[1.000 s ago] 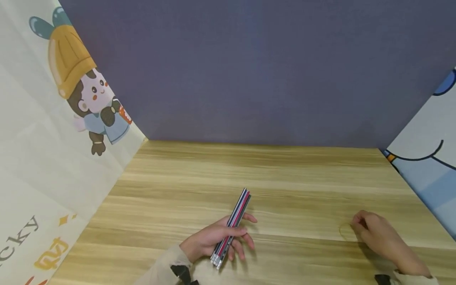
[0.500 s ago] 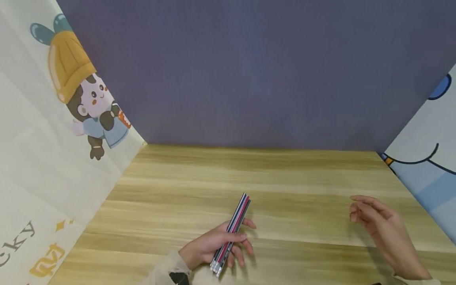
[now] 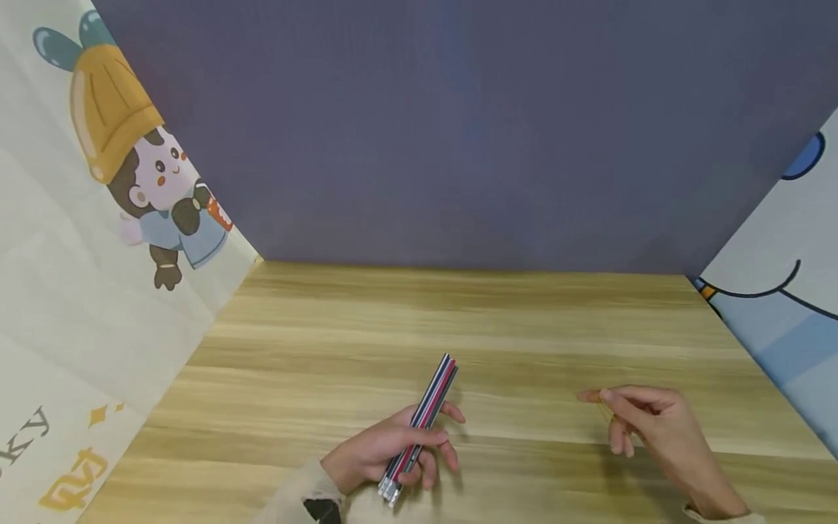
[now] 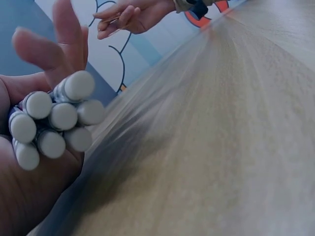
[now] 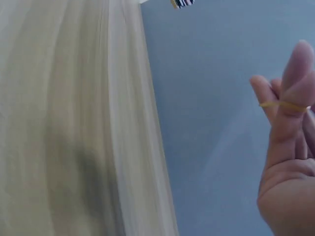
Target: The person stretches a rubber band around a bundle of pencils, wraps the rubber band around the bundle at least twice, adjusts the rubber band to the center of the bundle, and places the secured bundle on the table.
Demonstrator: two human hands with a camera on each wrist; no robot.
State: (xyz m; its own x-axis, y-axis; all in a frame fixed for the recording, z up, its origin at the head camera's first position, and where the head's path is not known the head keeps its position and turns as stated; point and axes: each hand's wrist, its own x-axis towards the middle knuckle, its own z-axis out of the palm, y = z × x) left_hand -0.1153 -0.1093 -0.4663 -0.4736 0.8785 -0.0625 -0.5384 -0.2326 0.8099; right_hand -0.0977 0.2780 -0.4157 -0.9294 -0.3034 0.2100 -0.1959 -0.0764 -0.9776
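My left hand (image 3: 374, 450) grips a bundle of several pencils (image 3: 433, 397), the thumb lying across them. The dark, white and pink pencils slant up and away over the table. Their white eraser ends (image 4: 64, 116) face the left wrist camera in a cluster. To the right, my right hand (image 3: 664, 426) is raised above the table and pinches a thin yellow rubber band (image 5: 291, 105) with thumb and finger. In the right wrist view the band loops about the fingers; part of it is hidden behind them. The two hands are apart.
The wood-grain table (image 3: 327, 313) lies under both hands. A dark blue-grey panel (image 3: 458, 145) stands along its back. Printed cloth walls flank it, with a cartoon figure (image 3: 160, 175) on the left one and blue-white shapes on the right.
The right hand has lifted off the table with the rubber band, turned, and moved left toward the pencils. The left hand holds the bundle in nearly the same place.
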